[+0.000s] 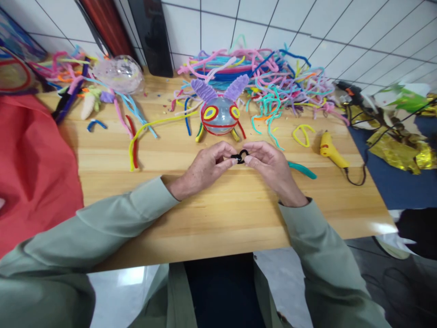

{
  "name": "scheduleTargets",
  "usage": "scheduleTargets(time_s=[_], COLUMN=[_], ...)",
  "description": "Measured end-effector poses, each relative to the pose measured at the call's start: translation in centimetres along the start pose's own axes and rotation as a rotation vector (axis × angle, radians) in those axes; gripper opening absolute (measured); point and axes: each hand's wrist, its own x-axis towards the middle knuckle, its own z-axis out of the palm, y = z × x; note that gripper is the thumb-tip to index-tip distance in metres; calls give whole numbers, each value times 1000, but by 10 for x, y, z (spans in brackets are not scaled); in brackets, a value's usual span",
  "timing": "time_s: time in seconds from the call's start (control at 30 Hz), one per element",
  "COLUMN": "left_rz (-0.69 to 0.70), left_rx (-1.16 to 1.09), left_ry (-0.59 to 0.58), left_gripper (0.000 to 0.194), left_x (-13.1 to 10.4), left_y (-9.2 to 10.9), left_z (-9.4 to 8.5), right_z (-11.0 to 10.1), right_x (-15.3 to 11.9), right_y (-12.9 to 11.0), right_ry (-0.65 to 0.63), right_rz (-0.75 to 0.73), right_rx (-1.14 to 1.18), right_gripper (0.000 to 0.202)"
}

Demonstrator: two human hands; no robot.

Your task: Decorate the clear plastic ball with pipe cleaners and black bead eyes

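Both hands meet over the middle of the table around a black pipe cleaner [243, 152] bent into a small loop. My left hand [208, 166] pinches its left end between thumb and fingers. On the other side, my right hand [271, 165] grips the loop's right part with thumb and forefinger. Just beyond the hands stands a clear round figure [220, 118] with purple ears, yellow-ringed eyes and a red mouth outline. A teal pipe cleaner piece [302, 170] lies right of my right hand.
A heap of coloured pipe cleaners [235, 68] lies against the tiled wall. At right rest a yellow glue gun [331, 150] with a black cord and a bent yellow pipe cleaner [303, 135]. Red cloth [37, 168] covers the table's left end. A clear ball [119, 75] sits back left.
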Motion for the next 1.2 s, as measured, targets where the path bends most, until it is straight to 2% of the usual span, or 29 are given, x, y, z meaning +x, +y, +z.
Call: scheduleTargets(time_s=[0.17, 0.37, 0.5, 0.63, 0.87, 1.03, 1.2], left_rz=[33, 45, 52, 53, 35, 64, 147], left_rx=[83, 139, 202, 255, 72, 105, 210], left_ry=[10, -47, -122, -111, 4, 9, 14], left_gripper=[16, 19, 20, 21, 20, 30, 21], left_x=[0, -2, -2, -3, -2, -3, -3], left_y=[6, 5, 7, 9, 5, 4, 4], left_z=[-3, -4, -5, -4, 0, 2, 1], right_z=[0, 5, 7, 7, 7, 12, 16], right_x=[-2, -4, -5, -5, -2, -3, -5], right_y=[0, 1, 2, 4, 1, -3, -6], right_ry=[6, 34, 15, 3, 5, 33, 13], right_rz=[2, -173, -203, -153, -21, 57, 113], right_rx=[9, -87, -125, -133, -5, 79, 109], right_gripper=[35, 23, 22, 22, 23, 31, 35])
